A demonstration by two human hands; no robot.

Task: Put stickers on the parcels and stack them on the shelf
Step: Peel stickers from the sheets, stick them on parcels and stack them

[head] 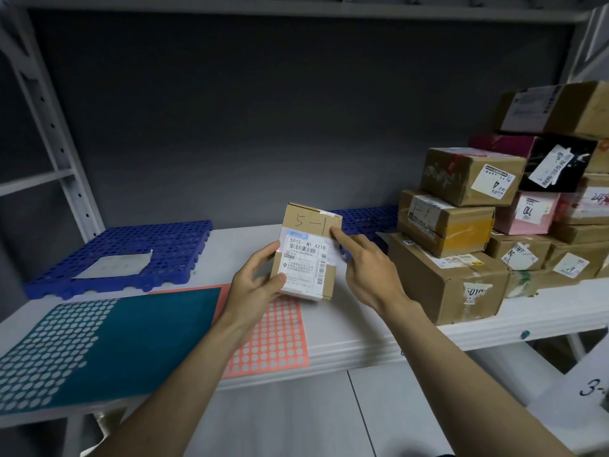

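Head view: stacked parcels (461,245) crowd the shelf (362,341) just right of the right hand (369,272), brown boxes mostly, a couple pink ones. Left of the left hand (253,285) lies a teal sticker sheet (108,338), a salmon sticker sheet (273,338) under the wrist, and a blue perforated mat (131,249) further back with a grey sheet on it. Left fingers (263,255) curl round the small parcel (306,252), held upright above the shelf. Right index fingertip presses its top right face beside the handwritten "5-1", other fingers curled.
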